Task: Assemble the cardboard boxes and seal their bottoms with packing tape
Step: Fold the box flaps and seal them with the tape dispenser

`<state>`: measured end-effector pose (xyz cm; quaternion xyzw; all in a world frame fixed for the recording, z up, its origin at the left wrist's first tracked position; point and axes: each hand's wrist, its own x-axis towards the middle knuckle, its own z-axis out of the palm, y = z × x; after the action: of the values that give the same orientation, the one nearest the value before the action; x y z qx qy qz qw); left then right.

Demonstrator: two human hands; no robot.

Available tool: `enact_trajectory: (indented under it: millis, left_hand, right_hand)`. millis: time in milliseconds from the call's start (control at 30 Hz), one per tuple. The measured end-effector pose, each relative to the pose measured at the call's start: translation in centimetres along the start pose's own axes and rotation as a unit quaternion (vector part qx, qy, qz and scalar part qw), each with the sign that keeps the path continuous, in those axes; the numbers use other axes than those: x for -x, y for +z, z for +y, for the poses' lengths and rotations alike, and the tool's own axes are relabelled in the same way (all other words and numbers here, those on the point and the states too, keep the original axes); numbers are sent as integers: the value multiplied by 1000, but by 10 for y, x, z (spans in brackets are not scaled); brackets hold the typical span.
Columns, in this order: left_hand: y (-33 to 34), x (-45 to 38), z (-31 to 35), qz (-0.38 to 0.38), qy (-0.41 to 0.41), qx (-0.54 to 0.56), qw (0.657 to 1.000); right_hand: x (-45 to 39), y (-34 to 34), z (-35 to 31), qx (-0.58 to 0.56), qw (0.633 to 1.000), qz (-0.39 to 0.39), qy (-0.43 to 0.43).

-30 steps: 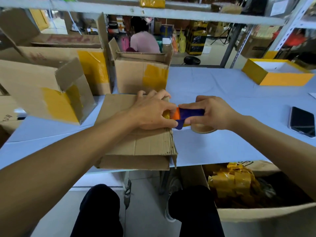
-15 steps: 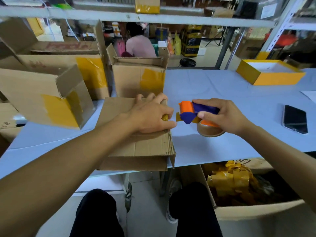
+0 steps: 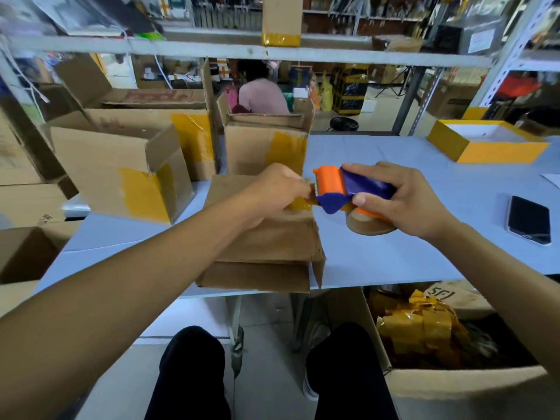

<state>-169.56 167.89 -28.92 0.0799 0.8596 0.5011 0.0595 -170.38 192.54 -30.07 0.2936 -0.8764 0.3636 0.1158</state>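
A brown cardboard box (image 3: 266, 244) lies at the table's front edge with its flaps folded over. My left hand (image 3: 272, 192) hovers over its top and pinches the yellow tape end (image 3: 303, 203) that comes out of the dispenser. My right hand (image 3: 403, 201) grips the blue and orange tape dispenser (image 3: 342, 189), held above the table just right of the box, with its brown roll (image 3: 366, 224) underneath. The tape strip is short and stretches between the two hands.
Taped boxes (image 3: 130, 177) (image 3: 266, 144) stand at the back left of the pale blue table (image 3: 394, 262). A yellow tray (image 3: 488, 144) and a black phone (image 3: 528, 219) lie at right. A carton of crumpled tape scraps (image 3: 424, 334) sits on the floor beneath.
My right hand lifted the dispenser and drew it rightward from the box edge. My left hand changed from pressing on the box to pinching the tape end.
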Motion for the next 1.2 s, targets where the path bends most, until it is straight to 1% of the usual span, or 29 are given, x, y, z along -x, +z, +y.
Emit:
enact_trajectory:
  millis: [67, 133, 233, 367, 467, 667, 733, 800, 867, 933, 967, 1000, 1067, 1100, 1133, 1167, 1200]
  left_hand:
    - [-4, 7, 2, 20, 1, -8, 1000]
    - [-14, 12, 1, 40, -3, -45, 998]
    - [-38, 17, -7, 74, -24, -72, 994]
    - [-45, 16, -16, 61, -69, -138, 986]
    - [-45, 15, -24, 65, -73, -170, 981]
    - [-48, 14, -34, 43, -74, -214, 973]
    - [-45, 13, -37, 37, -89, -254, 962]
    - [-43, 11, -37, 34, -98, -312, 945]
    - [-43, 8, -33, 28, -104, -385, 916]
    - [-49, 5, -26, 29, -105, -463, 879]
    - [-50, 5, -22, 28, -94, -488, 867]
    - [-49, 2, -19, 24, -61, -489, 870]
    - [-37, -6, -15, -5, 50, -429, 902]
    - [-28, -7, -14, -39, 91, -398, 912]
    - [-18, -10, -17, -79, 117, -382, 913]
    - [-10, -13, -22, -111, 130, -398, 901]
    - [-3, -16, -29, -129, 144, -432, 881]
  right_hand:
    - [1, 5, -4, 20, 1000, -10, -8]
    - [3, 7, -1, 34, 999, -19, -14]
    - [12, 0, 11, 36, 999, -11, -3]
    - [16, 1, 20, 37, 999, -34, 14]
    - [14, 4, 24, 33, 998, -53, 11]
    - [11, 14, 30, 4, 997, -74, 4]
    - [11, 15, 31, 23, 997, -75, -8]
    - [12, 15, 33, 38, 996, -75, -11]
    - [14, 14, 34, 47, 996, -74, -11]
    - [15, 15, 33, 44, 997, -68, -10]
    - [15, 16, 32, 40, 997, -66, -10]
    - [15, 17, 32, 41, 997, -65, -10]
    - [14, 17, 31, 52, 997, -64, -10]
    - [14, 15, 32, 55, 996, -63, -9]
    - [15, 14, 33, 53, 997, -61, -8]
    - [17, 13, 34, 50, 997, -59, -6]
    - [19, 13, 34, 49, 997, -58, -4]
